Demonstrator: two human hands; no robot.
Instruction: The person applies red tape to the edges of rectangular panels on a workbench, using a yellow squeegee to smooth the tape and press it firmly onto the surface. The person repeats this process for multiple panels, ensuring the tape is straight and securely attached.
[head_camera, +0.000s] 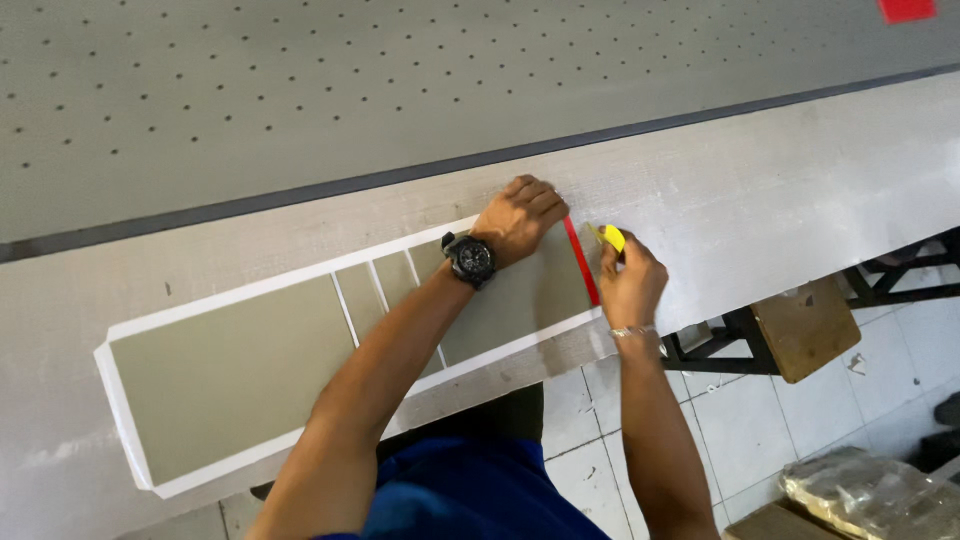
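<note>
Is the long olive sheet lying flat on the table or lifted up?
Flat. The olive sheet lies spread along the table, white edges flush; the left hand presses it beside the red strip.

Long sheet (230, 375) lies flat on workbench (780, 190), along its near edge. Straightedge (581, 260) lies across sheet's right end. Left hand (518, 218) presses on sheet just left of straightedge. Right hand (630, 285) with cutter (610, 237) just right of it. Perforated table (300, 90) behind workbench. Wooden stool (805, 328) below workbench edge, right.

clear plastic-wrapped bundle (880, 495) on floor, lower right
</note>
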